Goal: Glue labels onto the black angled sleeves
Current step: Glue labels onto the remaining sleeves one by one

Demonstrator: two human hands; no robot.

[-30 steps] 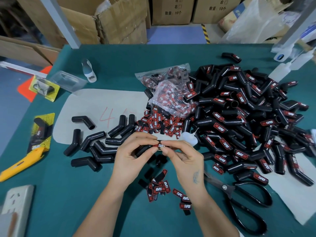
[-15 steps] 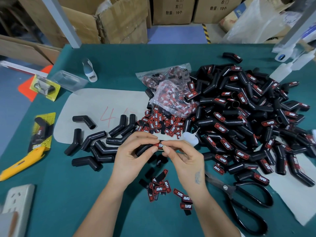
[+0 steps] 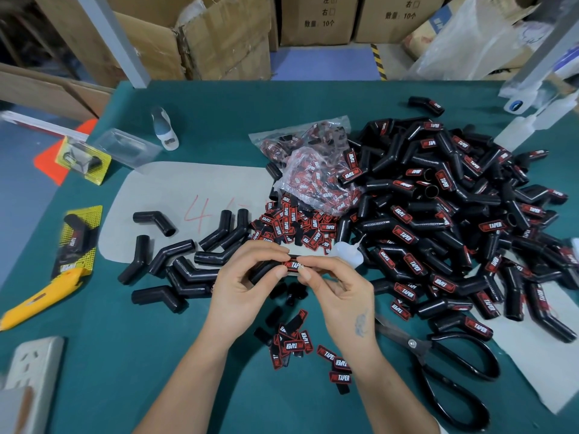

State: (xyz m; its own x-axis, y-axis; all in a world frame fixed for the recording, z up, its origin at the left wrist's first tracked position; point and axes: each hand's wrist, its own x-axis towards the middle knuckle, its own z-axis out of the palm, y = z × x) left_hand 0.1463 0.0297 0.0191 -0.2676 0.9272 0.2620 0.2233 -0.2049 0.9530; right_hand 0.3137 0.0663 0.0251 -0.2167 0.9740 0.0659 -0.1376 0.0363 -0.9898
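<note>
My left hand (image 3: pixel 247 280) grips a black angled sleeve (image 3: pixel 266 270) over the green table. My right hand (image 3: pixel 338 286) pinches the same sleeve where a red and black label (image 3: pixel 293 265) lies on it. Several bare sleeves (image 3: pixel 185 267) lie to the left. A big heap of labelled sleeves (image 3: pixel 454 220) fills the right. Loose labels (image 3: pixel 291 227) are spread behind my hands, and more labels (image 3: pixel 294 343) lie under my wrists. A small glue bottle (image 3: pixel 347 253) lies just behind my right hand.
Black scissors (image 3: pixel 445 368) lie at the right front. A yellow utility knife (image 3: pixel 40 296) and a white power strip (image 3: pixel 31 371) sit at the left. A clear bag of labels (image 3: pixel 313 170), a grey paper sheet (image 3: pixel 194 189) and cardboard boxes (image 3: pixel 219 39) are farther back.
Both hands stay on the same sleeve and label. Only small finger shifts show.
</note>
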